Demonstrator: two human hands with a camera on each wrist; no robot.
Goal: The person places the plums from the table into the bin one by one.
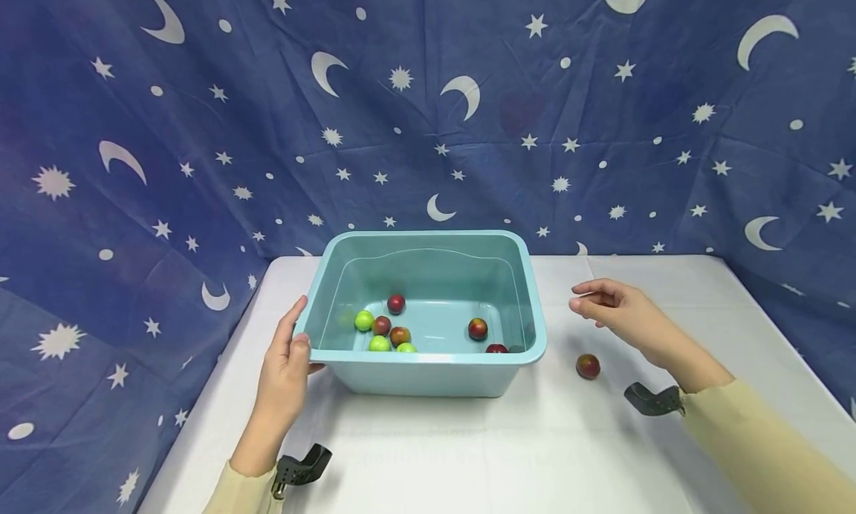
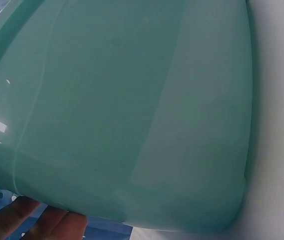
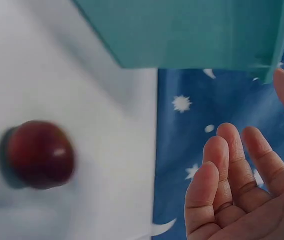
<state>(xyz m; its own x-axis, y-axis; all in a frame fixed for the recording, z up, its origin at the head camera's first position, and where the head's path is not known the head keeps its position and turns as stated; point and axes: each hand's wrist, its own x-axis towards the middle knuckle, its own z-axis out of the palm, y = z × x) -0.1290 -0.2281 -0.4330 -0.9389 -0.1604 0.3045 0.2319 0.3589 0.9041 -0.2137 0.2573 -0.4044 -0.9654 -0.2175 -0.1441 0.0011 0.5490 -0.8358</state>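
Observation:
A light-blue plastic basin point(image 1: 428, 373) stands on the white table. My left hand point(image 1: 284, 373) grips its left front rim, thumb on top and fingers outside below the edge; in the left wrist view the fingers point(image 2: 57, 222) show beside the basin wall point(image 2: 132, 110). Right of the basin, my right hand point(image 1: 622, 317) hovers with nothing in it, its fingers relaxed and slightly bent. A dark red plum-like fruit point(image 1: 588, 366) lies on the table below that hand, apart from it. The right wrist view shows the same fruit point(image 3: 41, 155) beside the hand point(image 3: 246, 195).
Inside the basin lie several dark red fruits point(image 1: 478, 329) and several small green ones point(image 1: 379, 344), mostly toward the left; the front rim partly hides some. A blue cloth with moons and stars point(image 1: 428, 128) hangs behind the white-covered table point(image 1: 428, 454).

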